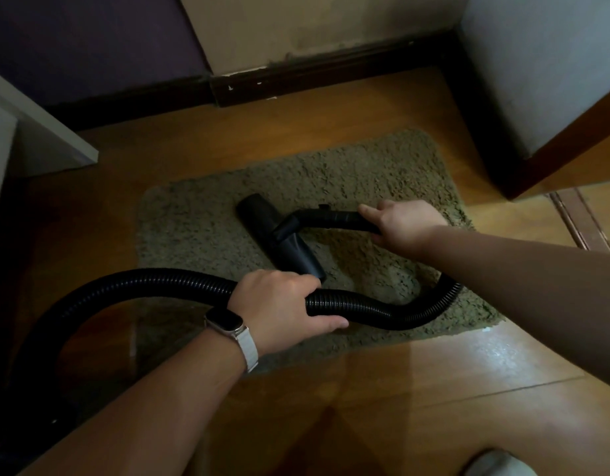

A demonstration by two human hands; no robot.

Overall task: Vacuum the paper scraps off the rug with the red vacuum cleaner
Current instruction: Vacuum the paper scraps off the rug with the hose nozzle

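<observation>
A shaggy olive rug (348, 180) lies mid-frame on the wood floor. A black nozzle (279, 237) rests flat on its centre. A ribbed black hose (382, 309) curves along the rug's lower edge.

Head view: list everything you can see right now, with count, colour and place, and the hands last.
Rug: one, olive-green shag, on the wooden floor, centre.
Floor nozzle: one, black, resting on the rug.
Rigid tube: one, black, running from nozzle to right hand.
Hose: one, black ribbed, looping from lower left across the rug's near edge.
Paper scraps: none visible on the rug.
Red vacuum body: not in view.
Watch: one, pale strap, left wrist.
Left hand: gripping the hose.
Right hand: gripping the rigid tube.
</observation>
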